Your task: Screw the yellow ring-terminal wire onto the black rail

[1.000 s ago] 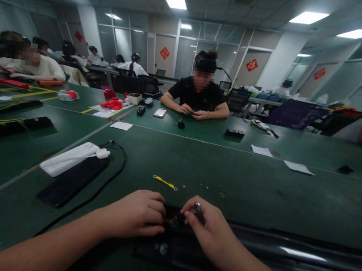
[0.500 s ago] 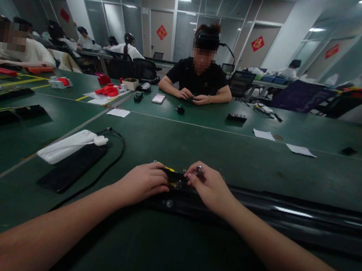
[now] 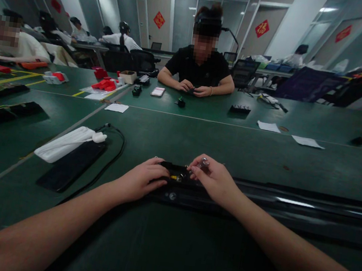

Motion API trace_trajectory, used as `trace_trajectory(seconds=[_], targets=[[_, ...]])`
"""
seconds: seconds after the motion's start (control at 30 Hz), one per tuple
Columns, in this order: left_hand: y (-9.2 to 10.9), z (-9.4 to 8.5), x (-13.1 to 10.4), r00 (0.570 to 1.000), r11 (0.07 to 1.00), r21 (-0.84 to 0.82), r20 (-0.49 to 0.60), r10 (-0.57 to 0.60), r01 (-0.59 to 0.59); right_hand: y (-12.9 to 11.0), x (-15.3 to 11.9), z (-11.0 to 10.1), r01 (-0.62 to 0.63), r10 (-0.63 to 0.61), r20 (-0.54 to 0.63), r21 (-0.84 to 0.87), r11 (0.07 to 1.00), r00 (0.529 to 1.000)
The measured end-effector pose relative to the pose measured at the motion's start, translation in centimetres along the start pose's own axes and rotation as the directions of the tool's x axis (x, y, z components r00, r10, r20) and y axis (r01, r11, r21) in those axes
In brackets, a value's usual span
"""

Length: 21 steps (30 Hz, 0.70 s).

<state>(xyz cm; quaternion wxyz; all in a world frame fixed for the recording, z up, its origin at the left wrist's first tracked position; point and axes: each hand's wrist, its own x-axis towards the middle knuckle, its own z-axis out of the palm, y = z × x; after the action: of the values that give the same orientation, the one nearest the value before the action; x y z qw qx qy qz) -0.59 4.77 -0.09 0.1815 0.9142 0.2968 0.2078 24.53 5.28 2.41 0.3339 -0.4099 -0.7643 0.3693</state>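
A long, glossy black bar (image 3: pixel 279 201) lies across the table in front of me and runs off to the right. My left hand (image 3: pixel 146 179) grips its left end, fingers curled over the edge. Just right of those fingertips, a short yellow wire (image 3: pixel 174 177) and small metal fittings show in the bar's open recess. A round screw head (image 3: pixel 172 196) sits on the near side. Above the recess, my right hand (image 3: pixel 212 176) is closed in a pinch, with a small shiny metal piece (image 3: pixel 204 162) held among its fingers; its exact kind is unclear.
To the left lie a white power bank-like block (image 3: pixel 65 144), a black flat slab (image 3: pixel 70 167) and a black cable (image 3: pixel 121 145). Paper slips (image 3: pixel 116 107) lie farther back. Across the table sits a person (image 3: pixel 197 68) handling a small dark part. Red pieces (image 3: pixel 105 83) lie back left.
The view has tilted slightly downward at the back. Both hands stay at the bar's left end; the yellow strip behind my left fingers is no longer visible. My right fingers have shifted slightly.
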Motion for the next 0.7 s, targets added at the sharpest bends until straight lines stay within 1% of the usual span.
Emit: trace_trajectory(seconds=[0.1,0.27,0.37,0.47,0.53,0.6,0.7], targets=[[0.4,-0.1,-0.1,1.000,1.000,-0.007,-0.007,-0.014,0.014,-0.2,0.0,-0.1,0.007,-0.007,0.000,-0.035,0.999,1.000],[0.2,0.0,-0.2,1.000,1.000,-0.019,-0.020,-0.012,0.012,-0.5,-0.1,0.2,0.023,-0.029,-0.023,-0.225,0.974,0.999],[0.0,0.0,-0.2,1.000,1.000,-0.023,-0.012,-0.013,0.013,-0.7,-0.1,0.6,0.050,-0.059,-0.021,-0.286,0.957,0.998],[-0.1,0.0,-0.3,1.000,0.999,-0.026,-0.014,-0.028,0.028,-0.9,0.0,0.7,0.072,-0.067,0.026,-0.290,0.954,0.997],[-0.1,0.1,-0.3,0.999,0.999,-0.031,-0.012,-0.044,0.044,-0.9,0.1,0.6,0.068,-0.061,0.034,-0.275,0.959,0.998],[-0.1,0.1,-0.4,0.998,0.997,-0.041,0.000,-0.062,0.062,-0.8,0.2,0.6,0.039,-0.038,0.007,-0.242,0.970,0.999],[-0.2,0.0,-0.4,0.998,0.995,-0.069,0.019,-0.066,0.067,-0.7,0.7,1.3,-0.040,0.034,-0.045,-0.139,0.990,0.998]])
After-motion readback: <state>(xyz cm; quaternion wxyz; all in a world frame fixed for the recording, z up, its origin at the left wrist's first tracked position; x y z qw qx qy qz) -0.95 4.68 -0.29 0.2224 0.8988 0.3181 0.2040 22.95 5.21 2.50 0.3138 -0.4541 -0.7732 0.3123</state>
